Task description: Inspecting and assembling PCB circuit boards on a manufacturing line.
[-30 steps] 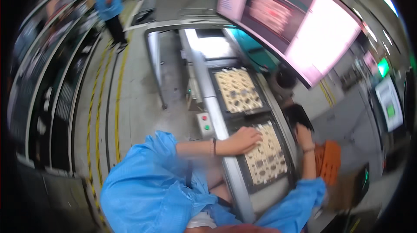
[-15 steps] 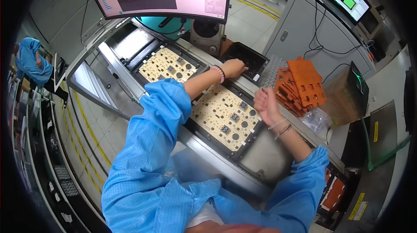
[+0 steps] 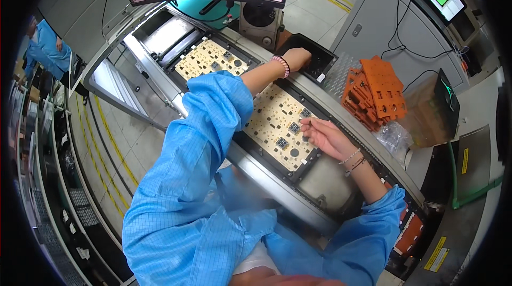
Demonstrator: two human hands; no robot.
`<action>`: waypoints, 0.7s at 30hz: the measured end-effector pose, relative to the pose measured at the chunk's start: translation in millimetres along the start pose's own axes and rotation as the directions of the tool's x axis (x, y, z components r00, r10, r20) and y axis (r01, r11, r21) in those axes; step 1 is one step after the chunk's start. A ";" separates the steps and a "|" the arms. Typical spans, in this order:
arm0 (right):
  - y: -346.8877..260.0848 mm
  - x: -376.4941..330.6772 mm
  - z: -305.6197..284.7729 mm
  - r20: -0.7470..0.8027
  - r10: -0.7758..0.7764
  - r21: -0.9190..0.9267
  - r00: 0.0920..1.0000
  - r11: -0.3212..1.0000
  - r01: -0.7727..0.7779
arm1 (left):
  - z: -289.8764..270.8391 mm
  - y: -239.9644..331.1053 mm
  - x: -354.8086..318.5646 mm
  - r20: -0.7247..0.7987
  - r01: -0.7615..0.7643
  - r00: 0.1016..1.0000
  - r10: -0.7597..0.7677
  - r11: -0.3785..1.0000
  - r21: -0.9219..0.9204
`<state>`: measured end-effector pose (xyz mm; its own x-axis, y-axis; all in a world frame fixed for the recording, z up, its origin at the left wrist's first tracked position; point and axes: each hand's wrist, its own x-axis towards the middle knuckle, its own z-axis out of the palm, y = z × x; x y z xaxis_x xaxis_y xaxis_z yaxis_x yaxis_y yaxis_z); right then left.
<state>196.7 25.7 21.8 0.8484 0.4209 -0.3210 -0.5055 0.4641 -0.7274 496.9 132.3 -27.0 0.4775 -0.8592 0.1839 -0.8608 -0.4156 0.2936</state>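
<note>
Since half a second ago, your right hand (image 3: 329,138) has swung from its curl beside the panel to reach over the panel's right edge, fingers now stretched out, while your left hand (image 3: 296,59) has gone slightly further into the black tray (image 3: 321,61). Your right thumb and fingertips sit close together near the square black components (image 3: 295,127); I cannot tell whether they pinch anything or touch the surface. Your left fingers are hidden by the hand itself, so I cannot tell their grip either. The cream panel (image 3: 266,126) lies in its dark frame between the machine's metal rails, partly under your left sleeve. A second cream panel (image 3: 200,62) lies further along, beyond your left forearm. To the right of the tray you have stacked orange plates (image 3: 381,86), with a clear plastic bag (image 3: 393,137) just beside them
</note>
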 end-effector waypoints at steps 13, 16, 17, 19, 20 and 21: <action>-15.2 -23.4 -31.0 -0.231 -0.363 -0.545 0.903 0.817 0.189 | -73.2 97.5 -139.3 0.102 0.060 0.994 0.036 0.603 -0.796; -11.3 -27.8 -26.7 -0.091 -0.464 -0.776 0.881 0.588 0.229 | -78.0 131.2 -221.9 0.327 0.277 0.945 0.002 0.525 -0.805; -14.5 -29.2 -16.4 -0.108 -0.441 -0.842 0.891 0.517 0.154 | -75.9 143.2 -245.1 0.313 0.283 0.950 -0.015 0.474 -0.834; -8.8 -30.9 -21.1 0.030 -0.536 -0.978 0.844 0.158 0.135 | -65.5 155.2 -276.9 0.244 0.231 0.969 -0.031 0.453 -0.861; -5.7 -30.7 -22.5 0.205 -0.558 -0.969 0.804 -0.229 0.088 | -55.9 156.5 -291.5 0.185 0.183 0.982 -0.042 0.480 -0.858; -4.6 -31.5 -21.2 0.261 -0.527 -0.938 0.809 -0.336 0.084 | -53.3 162.4 -301.6 0.215 0.240 0.971 -0.108 0.475 -0.846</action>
<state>175.6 -6.2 22.5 0.9115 0.2992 0.2821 0.3885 -0.8516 -0.3521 222.4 339.9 15.2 0.5186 -0.8533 -0.0549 -0.1456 -0.1514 0.9777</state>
